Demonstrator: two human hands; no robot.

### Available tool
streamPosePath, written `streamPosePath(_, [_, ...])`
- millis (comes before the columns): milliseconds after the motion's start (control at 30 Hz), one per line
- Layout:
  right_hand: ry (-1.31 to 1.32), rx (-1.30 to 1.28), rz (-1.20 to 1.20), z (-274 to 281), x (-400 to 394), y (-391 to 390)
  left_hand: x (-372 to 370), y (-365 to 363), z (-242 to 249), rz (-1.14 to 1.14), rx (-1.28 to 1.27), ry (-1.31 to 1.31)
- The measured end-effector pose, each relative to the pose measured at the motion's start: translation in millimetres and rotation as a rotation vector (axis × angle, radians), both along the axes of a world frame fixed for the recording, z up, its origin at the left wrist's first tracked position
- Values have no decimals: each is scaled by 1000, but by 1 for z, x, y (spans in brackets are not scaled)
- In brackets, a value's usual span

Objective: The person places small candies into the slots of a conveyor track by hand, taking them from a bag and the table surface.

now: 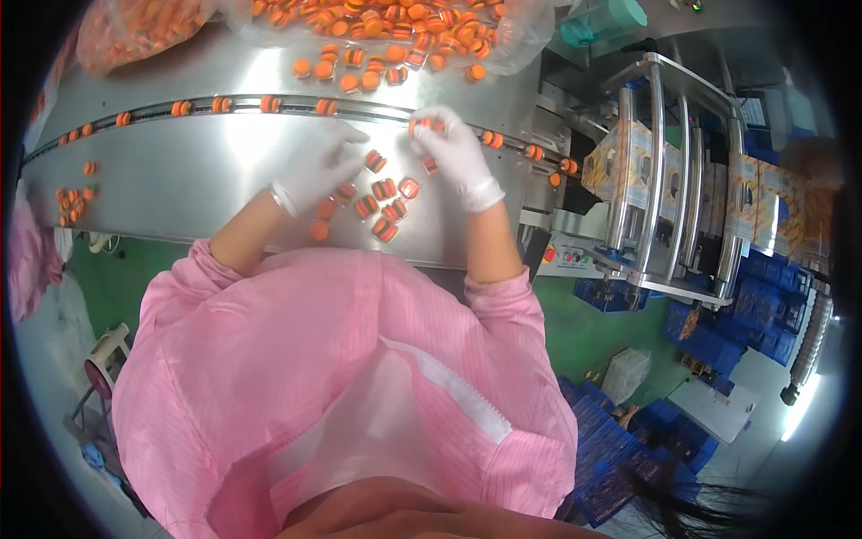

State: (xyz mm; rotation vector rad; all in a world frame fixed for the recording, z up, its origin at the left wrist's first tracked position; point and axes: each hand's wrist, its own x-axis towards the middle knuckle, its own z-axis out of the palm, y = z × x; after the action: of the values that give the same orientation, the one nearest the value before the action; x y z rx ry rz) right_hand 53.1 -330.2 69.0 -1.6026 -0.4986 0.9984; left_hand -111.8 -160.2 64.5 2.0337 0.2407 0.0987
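My left hand (pixel 316 168), in a white glove, hovers over the metal table (pixel 171 162) with thumb and fingers apart and nothing between them. My right hand (pixel 452 153), gloved too, is at the conveyor track (pixel 386 114), its fingers closed on an orange piece (pixel 426 124). Between and below the hands lie several wrapped orange-and-red striped pieces (pixel 383 189). More pieces (pixel 326 107) sit spaced out along the track.
A plastic bag spilling orange pieces (pixel 395 27) lies beyond the track, with another full bag (pixel 135 40) at upper left. A machine with metal rollers (pixel 656 171) and printed film stands right. Blue crates (pixel 620 440) are on the floor. A pink sleeve (pixel 34 260) shows far left.
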Motion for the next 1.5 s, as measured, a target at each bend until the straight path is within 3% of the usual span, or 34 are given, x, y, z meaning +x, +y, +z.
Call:
streamPosePath(133, [-371,-312,-20,-42,42,17,-20,32,-24,223,42,74])
streamPosePath(233, [-479,-436,-31,-76,57,3,-31,41,-27,227,52,204])
streamPosePath(267, [-370,-420,-110,-89,62,-5,-33,41,-31,230,50,209])
streamPosePath(367, [-397,-544,-253,-46,42,-17,-32,34,-46,173,48,220])
streamPosePath(400, [-581,-571,-275,-46,39,-23,-28,28,-46,138,62,168])
streamPosePath(433, [-582,-575,-275,-43,36,-29,-23,22,-45,104,75,115])
streamPosePath(500, [-667,-453,-123,-33,26,-44,-11,20,-37,-5,178,57])
streamPosePath(567, [-549,-389,-62,-33,17,-51,-1,23,-39,-311,246,9])
streamPosePath(667, [-537,-361,20,-52,3,-53,5,20,-41,-336,277,80])
streamPosePath(767, [-477,-290,-46,-65,-6,-50,5,19,-56,-330,252,71])
streamPosePath(800, [-635,-282,-63,-65,-13,-48,3,19,-57,-302,305,27])
streamPosePath(833, [-632,-258,-45,-71,-17,-47,-1,21,-57,-280,321,39])
streamPosePath(967, [-712,-110,-172,-80,-32,-53,-13,36,-66,-86,245,46])
streamPosePath(1100, [-772,-151,-209,-81,-37,-51,-20,84,-52,294,140,89])
streamPosePath(1167, [-785,-155,-226,-79,-37,-51,-15,113,-31,343,355,224])
streamPosePath(1267, [-818,-119,-230,-75,-39,-49,-4,149,-29,153,539,377])
streamPosePath(1367, [-867,-111,-229,-71,-40,-48,9,170,-47,6,520,351])
streamPosePath(1500, [-780,-134,-208,-69,-39,-50,25,163,-40,50,603,240])
